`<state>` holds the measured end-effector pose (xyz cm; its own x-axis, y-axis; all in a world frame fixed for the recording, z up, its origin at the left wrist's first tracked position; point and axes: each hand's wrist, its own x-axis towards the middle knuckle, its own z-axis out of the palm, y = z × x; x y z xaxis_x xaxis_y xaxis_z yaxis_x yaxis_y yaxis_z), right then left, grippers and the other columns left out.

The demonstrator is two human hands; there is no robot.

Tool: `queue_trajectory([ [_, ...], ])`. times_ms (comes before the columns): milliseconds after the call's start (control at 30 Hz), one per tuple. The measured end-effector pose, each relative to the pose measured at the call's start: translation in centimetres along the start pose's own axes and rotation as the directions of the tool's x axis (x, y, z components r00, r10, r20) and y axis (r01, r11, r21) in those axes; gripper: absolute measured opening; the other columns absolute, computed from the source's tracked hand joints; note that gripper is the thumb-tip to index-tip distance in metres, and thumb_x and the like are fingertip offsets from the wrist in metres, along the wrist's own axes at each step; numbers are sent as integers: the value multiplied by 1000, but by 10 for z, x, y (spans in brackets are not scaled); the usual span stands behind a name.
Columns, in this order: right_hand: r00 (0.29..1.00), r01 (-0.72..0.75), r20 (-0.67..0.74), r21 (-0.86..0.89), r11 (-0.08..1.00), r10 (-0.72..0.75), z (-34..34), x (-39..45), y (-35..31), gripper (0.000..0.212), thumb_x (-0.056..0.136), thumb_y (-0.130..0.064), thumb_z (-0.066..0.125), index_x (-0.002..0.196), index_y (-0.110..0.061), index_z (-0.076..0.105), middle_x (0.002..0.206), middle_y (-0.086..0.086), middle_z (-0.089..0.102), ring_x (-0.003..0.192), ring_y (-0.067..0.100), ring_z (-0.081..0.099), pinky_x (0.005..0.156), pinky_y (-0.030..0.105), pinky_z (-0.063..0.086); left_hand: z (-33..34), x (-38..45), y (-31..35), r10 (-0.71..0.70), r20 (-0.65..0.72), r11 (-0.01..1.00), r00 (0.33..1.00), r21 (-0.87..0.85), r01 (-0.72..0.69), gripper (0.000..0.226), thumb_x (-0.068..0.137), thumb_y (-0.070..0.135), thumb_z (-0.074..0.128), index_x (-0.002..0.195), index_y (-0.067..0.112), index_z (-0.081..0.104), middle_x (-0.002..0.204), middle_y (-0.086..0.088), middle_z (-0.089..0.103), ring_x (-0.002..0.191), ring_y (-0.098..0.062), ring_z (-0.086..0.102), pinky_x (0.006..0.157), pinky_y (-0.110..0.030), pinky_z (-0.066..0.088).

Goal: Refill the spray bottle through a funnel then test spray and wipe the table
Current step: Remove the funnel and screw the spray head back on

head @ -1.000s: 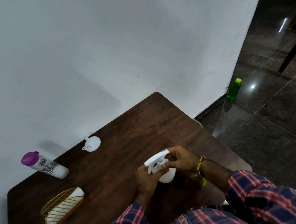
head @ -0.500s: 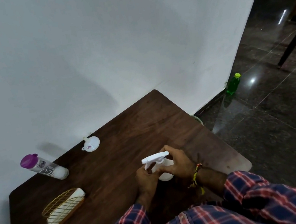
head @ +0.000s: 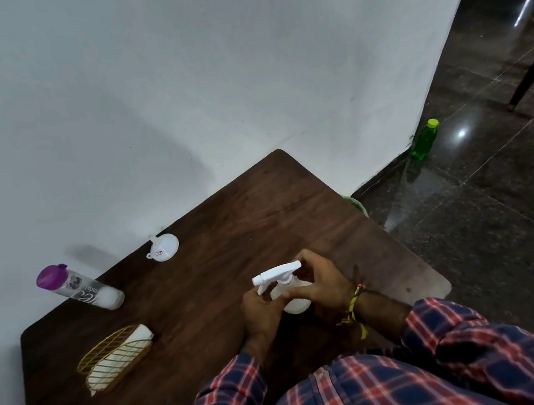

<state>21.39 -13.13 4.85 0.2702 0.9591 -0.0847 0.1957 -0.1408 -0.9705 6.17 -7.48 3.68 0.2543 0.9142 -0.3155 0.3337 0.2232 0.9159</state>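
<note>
Right hand now wraps, hiding spray bottle body.

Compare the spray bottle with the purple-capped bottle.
The spray bottle is all white with a trigger head; the purple-capped bottle has a printed label. The left hand and right hand grip the spray bottle; the other stands untouched near the wall. Both sit on the table.
</note>
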Motion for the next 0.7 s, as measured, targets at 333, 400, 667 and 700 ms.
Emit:
queue_trajectory([
  [333, 1000, 16, -27, -9, 1000, -16, 6, 1, -3, 50, 65, -30, 88, 105, -26, 58, 103, -6, 67, 91, 8, 63, 79, 29, 55, 1, 2, -5, -10, 69, 999, 998, -39, 13, 33, 74, 3, 80, 103, 17, 73, 99, -3, 76, 91, -16, 73, 75, -28, 59],
  [400, 999, 33, 27, 1, 999, -33, 6, 2, -2, 50, 75, -23, 81, 121, -25, 62, 117, -9, 67, 109, 7, 62, 92, 29, 53, 2, 2, -3, -8, 61, 999, 998, -37, 10, 31, 73, 4, 82, 99, 19, 73, 97, -3, 77, 90, -16, 73, 72, -24, 58],
  [667, 997, 60, -49, -61, 996, -63, 10, 9, -4, 27, 72, -22, 82, 93, -18, 65, 90, -7, 69, 83, 3, 63, 71, 23, 52, 6, 0, -4, 58, 64, 990, 996, 121, -66, 39, 75, 16, 82, 112, 18, 69, 106, 7, 72, 101, -10, 67, 80, -20, 55],
  [700, 996, 86, -9, -67, 994, -86, 9, 9, -3, 27, 74, -20, 80, 97, -18, 68, 94, -7, 70, 88, 5, 65, 77, 28, 54, 4, 1, -4, 59, 105, 979, 993, 187, -78, 44, 75, 19, 83, 115, 19, 66, 107, 9, 70, 101, -8, 66, 76, -14, 52],
])
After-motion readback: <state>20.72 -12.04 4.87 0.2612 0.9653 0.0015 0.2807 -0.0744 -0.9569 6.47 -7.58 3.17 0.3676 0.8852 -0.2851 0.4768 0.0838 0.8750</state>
